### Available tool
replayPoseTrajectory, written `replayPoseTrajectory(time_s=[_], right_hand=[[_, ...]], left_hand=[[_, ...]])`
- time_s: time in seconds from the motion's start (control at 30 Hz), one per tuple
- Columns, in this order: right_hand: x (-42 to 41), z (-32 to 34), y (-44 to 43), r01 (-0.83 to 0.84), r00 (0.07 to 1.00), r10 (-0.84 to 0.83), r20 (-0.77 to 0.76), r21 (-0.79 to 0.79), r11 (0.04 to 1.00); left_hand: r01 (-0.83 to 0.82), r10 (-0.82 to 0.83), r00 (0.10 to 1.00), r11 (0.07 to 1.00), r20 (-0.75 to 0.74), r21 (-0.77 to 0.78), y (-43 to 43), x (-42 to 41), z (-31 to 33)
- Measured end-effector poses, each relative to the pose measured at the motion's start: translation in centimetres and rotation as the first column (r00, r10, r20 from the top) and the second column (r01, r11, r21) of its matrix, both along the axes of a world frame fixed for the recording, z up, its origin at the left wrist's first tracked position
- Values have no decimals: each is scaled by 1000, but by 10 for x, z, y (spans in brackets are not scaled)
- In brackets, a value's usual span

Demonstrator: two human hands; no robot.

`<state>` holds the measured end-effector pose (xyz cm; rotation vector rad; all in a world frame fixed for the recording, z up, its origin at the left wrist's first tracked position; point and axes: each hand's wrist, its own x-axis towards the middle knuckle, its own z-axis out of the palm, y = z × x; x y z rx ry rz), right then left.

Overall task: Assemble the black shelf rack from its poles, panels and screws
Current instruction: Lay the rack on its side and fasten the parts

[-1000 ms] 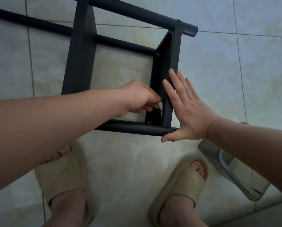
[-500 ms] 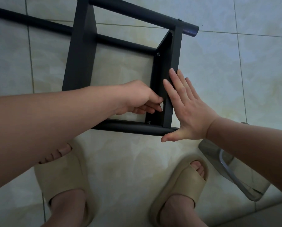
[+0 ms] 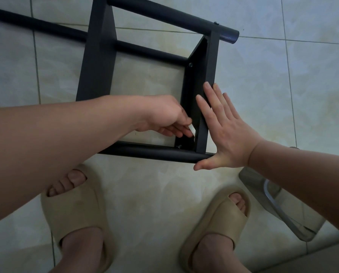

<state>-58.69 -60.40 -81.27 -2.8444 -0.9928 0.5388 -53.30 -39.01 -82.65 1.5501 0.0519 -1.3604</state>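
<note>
Bracing the rack (image 3: pixel 97 66), on the floor (image 3: pixel 283 85) at 12 o'clock: my right hand (image 3: pixel 227 134) lies flat on its end panel (image 3: pixel 210 62); my left hand (image 3: pixel 164 115) pinches a white tool (image 3: pixel 192 131), perhaps a hex key. If the panel shifts, the screw (image 3: pixel 179 146) may strip.

Pale, glossy marbled floor tiles (image 3: pixel 263 95) with thin grey grout lines are catching soft light; a clear plastic packet (image 3: pixel 295 219) is lying near right.
</note>
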Motion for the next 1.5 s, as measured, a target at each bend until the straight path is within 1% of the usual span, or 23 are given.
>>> replayPoseTrajectory(time_s=[0.63, 1.0, 1.2, 1.4, 1.43, 1.5], right_hand=[[0, 1, 0, -1, 1000, 1, 6, 7, 1000], [0, 1, 1, -2, 1000, 2, 2, -1, 1000], [0, -1, 0, -4, 1000, 4, 9, 4, 1000], [0, -1, 0, -4, 1000, 4, 11, 6, 1000], [0, -1, 0, -4, 1000, 3, 11, 8, 1000], [0, -1, 0, -3, 1000, 3, 12, 9, 1000]], left_hand=[[183, -181, 981, 983, 76, -29, 16, 4, 1], [332, -327, 933, 943, 151, -15, 22, 3, 0], [404, -402, 902, 914, 160, 17, 21, 4, 4], [414, -418, 898, 908, 141, 56, 22, 5, 4], [410, -417, 895, 909, 159, 75, 23, 5, 4], [395, -420, 868, 907, 265, 144, 24, 8, 4]])
